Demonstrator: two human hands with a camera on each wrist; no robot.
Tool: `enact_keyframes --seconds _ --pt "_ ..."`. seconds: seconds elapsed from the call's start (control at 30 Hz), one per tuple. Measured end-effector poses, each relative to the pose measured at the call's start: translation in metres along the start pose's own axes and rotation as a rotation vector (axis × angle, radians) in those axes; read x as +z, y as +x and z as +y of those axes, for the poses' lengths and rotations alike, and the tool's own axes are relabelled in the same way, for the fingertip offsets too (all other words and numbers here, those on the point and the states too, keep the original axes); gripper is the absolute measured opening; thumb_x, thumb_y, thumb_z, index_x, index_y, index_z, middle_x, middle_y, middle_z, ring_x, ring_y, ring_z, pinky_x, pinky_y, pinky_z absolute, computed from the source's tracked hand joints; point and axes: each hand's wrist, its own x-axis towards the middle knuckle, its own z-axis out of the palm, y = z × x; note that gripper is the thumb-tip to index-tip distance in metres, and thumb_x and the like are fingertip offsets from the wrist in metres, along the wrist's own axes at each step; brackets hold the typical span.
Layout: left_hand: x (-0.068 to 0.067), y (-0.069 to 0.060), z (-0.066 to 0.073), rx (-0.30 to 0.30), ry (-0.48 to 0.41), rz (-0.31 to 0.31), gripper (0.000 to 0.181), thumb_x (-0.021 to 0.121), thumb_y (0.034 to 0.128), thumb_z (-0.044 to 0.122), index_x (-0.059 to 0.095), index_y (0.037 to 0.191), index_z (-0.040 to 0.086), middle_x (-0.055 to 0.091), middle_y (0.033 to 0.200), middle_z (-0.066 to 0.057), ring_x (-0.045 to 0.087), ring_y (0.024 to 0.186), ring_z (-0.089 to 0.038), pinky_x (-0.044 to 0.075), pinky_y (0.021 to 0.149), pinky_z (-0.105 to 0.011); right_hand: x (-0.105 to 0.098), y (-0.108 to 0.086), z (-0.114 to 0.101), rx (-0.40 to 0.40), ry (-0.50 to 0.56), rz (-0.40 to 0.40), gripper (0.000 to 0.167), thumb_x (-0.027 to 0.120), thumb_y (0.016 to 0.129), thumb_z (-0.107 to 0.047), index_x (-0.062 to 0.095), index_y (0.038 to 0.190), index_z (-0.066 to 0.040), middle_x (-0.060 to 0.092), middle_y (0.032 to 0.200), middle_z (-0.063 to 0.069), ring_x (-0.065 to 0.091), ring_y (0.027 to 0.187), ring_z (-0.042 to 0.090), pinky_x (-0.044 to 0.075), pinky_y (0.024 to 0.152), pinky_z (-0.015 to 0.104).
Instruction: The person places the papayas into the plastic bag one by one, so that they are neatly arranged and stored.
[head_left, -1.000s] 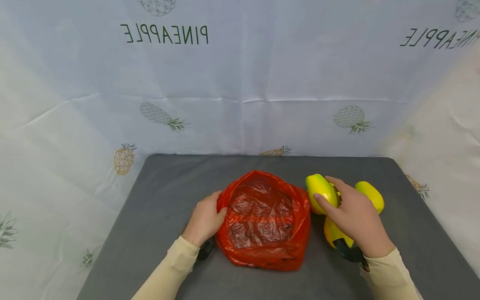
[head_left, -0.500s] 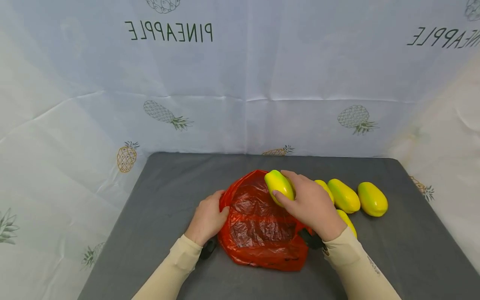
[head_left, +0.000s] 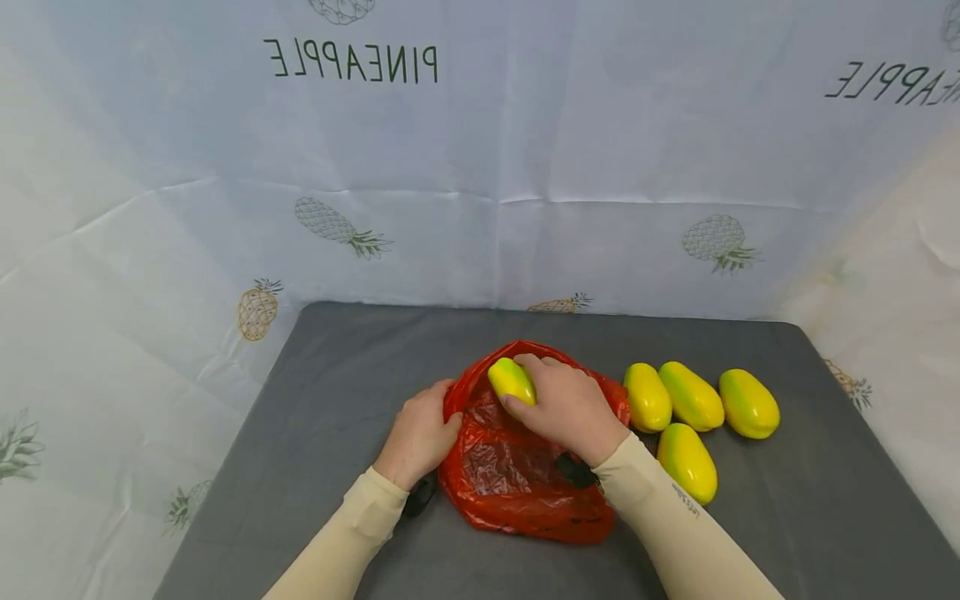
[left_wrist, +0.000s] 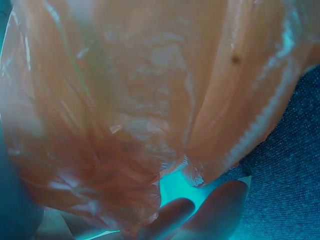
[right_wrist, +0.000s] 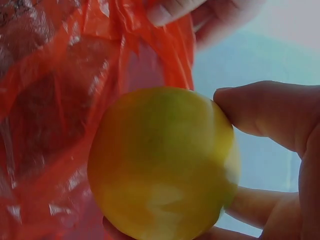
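Observation:
A red plastic bag (head_left: pixel 517 475) lies on the grey table with its mouth open upward. My left hand (head_left: pixel 422 432) grips the bag's left rim; in the left wrist view the orange-looking film (left_wrist: pixel 125 100) fills most of the picture, with fingertips (left_wrist: pixel 220 210) below. Over the bag's mouth, my right hand (head_left: pixel 564 402) holds a yellow-green papaya (head_left: pixel 512 381) between thumb and fingers. Seen from the right wrist, this papaya (right_wrist: pixel 165 160) is end-on in front of the bag (right_wrist: pixel 55 115), and the left hand (right_wrist: pixel 175 10) pinches the film at the top.
Several more papayas lie right of the bag, among them one close to its edge (head_left: pixel 648 398), one nearest the front (head_left: pixel 687 463) and one farthest right (head_left: pixel 750 404). The grey tabletop (head_left: pixel 360 358) ends at a pineapple-print cloth (head_left: pixel 600 150) at the back and sides.
My right hand has lifted the papaya from the group at right and carried it left, over the bag's mouth. My left hand keeps its grip on the rim.

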Motion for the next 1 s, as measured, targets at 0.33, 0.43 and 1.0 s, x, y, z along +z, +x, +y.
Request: enact_keyframes --seconds 0.33,0.43,1.0 --pt "0.002 0.001 0.002 0.045 0.014 0.000 0.046 0.072 0.1001 0.012 0.063 0.143 -0.001 0.075 0.124 -0.019 0.075 0.104 -0.034 0.065 0.092 -0.052 0.019 0.012 -0.005 0.000 0.019 -0.043 0.065 0.077 0.095 -0.049 0.062 0.147 -0.012 0.076 0.117 0.006 0.064 0.081 0.018 0.060 0.077 0.040" --pt "0.002 0.000 0.003 0.057 0.014 0.004 0.044 0.071 0.1002 0.011 0.063 0.142 0.000 0.075 0.122 -0.018 0.075 0.103 -0.034 0.065 0.092 -0.052 0.024 0.014 -0.004 0.004 0.026 -0.048 0.065 0.076 0.095 -0.049 0.062 0.147 -0.012 0.076 0.117 0.005 0.064 0.082 0.018 0.060 0.077 0.039" --pt "-0.001 -0.002 0.001 0.072 0.047 0.026 0.042 0.070 0.1003 0.011 0.065 0.141 0.000 0.076 0.118 -0.019 0.075 0.102 -0.036 0.065 0.090 -0.054 0.038 0.022 -0.008 0.010 0.006 -0.058 0.062 0.076 0.097 -0.050 0.062 0.144 -0.012 0.075 0.115 0.007 0.064 0.081 0.019 0.060 0.077 0.040"
